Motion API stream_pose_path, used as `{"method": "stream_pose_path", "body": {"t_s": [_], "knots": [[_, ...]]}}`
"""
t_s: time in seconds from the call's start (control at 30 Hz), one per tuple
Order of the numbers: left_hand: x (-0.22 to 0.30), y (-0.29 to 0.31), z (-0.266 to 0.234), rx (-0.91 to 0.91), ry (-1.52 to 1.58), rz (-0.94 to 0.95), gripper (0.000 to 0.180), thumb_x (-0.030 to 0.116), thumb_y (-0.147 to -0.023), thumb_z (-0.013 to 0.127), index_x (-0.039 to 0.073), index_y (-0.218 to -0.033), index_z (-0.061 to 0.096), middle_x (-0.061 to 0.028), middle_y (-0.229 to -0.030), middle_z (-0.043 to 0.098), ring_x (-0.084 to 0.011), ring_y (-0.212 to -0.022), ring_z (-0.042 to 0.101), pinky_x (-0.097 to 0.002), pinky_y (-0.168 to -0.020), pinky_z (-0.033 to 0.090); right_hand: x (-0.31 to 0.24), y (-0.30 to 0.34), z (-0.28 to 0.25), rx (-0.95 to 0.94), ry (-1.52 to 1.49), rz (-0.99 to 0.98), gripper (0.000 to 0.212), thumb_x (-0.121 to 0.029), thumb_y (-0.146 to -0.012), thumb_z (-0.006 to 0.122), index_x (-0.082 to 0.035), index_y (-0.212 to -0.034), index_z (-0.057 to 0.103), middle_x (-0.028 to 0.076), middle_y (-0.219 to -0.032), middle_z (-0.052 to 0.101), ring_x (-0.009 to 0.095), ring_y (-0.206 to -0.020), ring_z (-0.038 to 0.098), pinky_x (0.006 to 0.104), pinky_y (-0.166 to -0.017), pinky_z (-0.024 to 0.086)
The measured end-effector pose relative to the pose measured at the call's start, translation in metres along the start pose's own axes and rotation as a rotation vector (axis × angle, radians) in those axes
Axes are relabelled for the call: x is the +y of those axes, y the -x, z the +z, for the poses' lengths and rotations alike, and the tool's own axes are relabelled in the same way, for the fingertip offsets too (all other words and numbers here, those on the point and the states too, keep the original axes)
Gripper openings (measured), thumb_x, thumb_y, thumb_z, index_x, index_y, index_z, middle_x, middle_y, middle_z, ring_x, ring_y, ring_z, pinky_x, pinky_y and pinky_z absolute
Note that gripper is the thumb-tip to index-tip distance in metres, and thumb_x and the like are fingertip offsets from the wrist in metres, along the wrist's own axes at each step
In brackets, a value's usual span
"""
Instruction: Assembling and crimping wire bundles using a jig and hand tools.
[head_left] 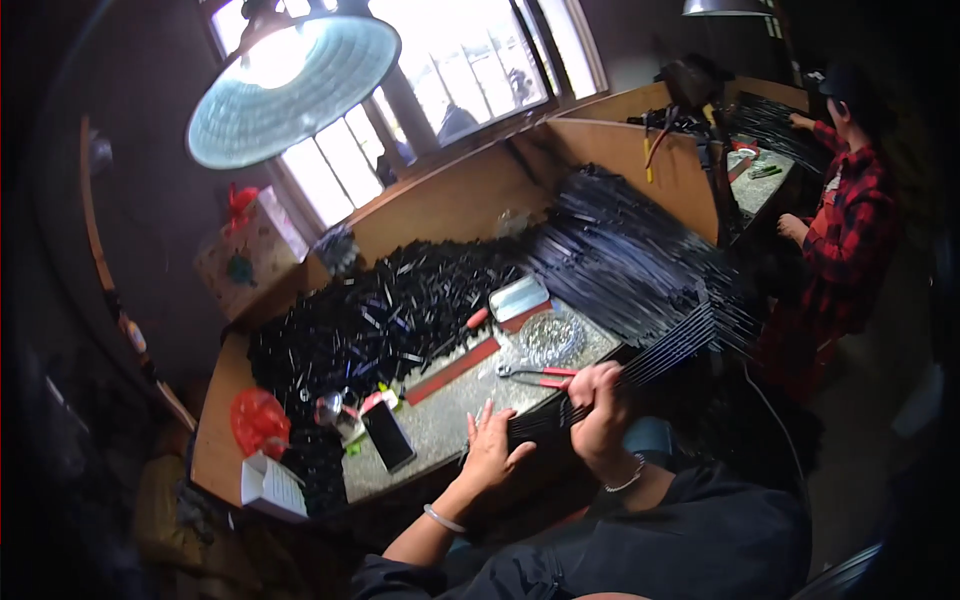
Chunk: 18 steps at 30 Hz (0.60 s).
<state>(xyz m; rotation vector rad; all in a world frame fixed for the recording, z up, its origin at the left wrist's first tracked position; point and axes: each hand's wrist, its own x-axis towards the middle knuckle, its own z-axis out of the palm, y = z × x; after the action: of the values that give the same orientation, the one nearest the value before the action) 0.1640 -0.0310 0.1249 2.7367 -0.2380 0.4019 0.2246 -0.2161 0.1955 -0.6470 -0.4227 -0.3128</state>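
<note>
My right hand (598, 415) is closed around a bundle of thin black rods (668, 350), which slants up to the right past the bench edge. At the bundle's left end is my left hand (488, 448), its fingers stretched out and the palm against the rod ends. Just beyond my right hand, pliers with red handles (545, 377) lie on the grey worktop (440, 425). A red strip (452, 370) and a loose heap of small shiny metal pieces (552, 338) are farther back. Left of my left hand lies a dark phone (388, 437).
Small black parts (370, 310) are heaped at the back left, long black rods (630, 240) at the back right. A metal tin (519, 297) stands between. A lamp (290, 90) hangs above. To the left are a red plastic bag (260, 422) and white box (272, 487). A co-worker (850, 220) stands right.
</note>
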Motion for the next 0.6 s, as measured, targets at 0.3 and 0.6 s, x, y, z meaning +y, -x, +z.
{"method": "stream_pose_path", "body": {"t_s": [0.3,0.6], "knots": [[0.075,0.047,-0.145,-0.028,-0.550,0.020,0.007,0.008,-0.077,0.049,0.004,-0.075,0.054,-0.0149,-0.068,0.058,-0.0260,-0.072,0.063,-0.0520,-0.107,0.025,-0.059,0.037,0.009,-0.487,-0.308,0.898,0.051,-0.047,-0.093,0.045,-0.002,-0.117,0.049,0.015,-0.113,0.055,0.025,-0.098,0.056,0.0415,-0.091,0.043],[0.097,0.026,-0.200,-0.499,-0.845,0.238,0.005,0.008,-0.069,0.059,0.004,-0.068,0.061,-0.0089,-0.059,0.059,-0.0261,-0.064,0.063,-0.0420,-0.106,0.028,0.029,0.060,0.069,-1.246,0.780,0.069,0.019,-0.010,-0.077,0.066,0.002,-0.092,0.065,0.015,-0.080,0.066,0.027,-0.077,0.066,0.0357,-0.070,0.052]]}}
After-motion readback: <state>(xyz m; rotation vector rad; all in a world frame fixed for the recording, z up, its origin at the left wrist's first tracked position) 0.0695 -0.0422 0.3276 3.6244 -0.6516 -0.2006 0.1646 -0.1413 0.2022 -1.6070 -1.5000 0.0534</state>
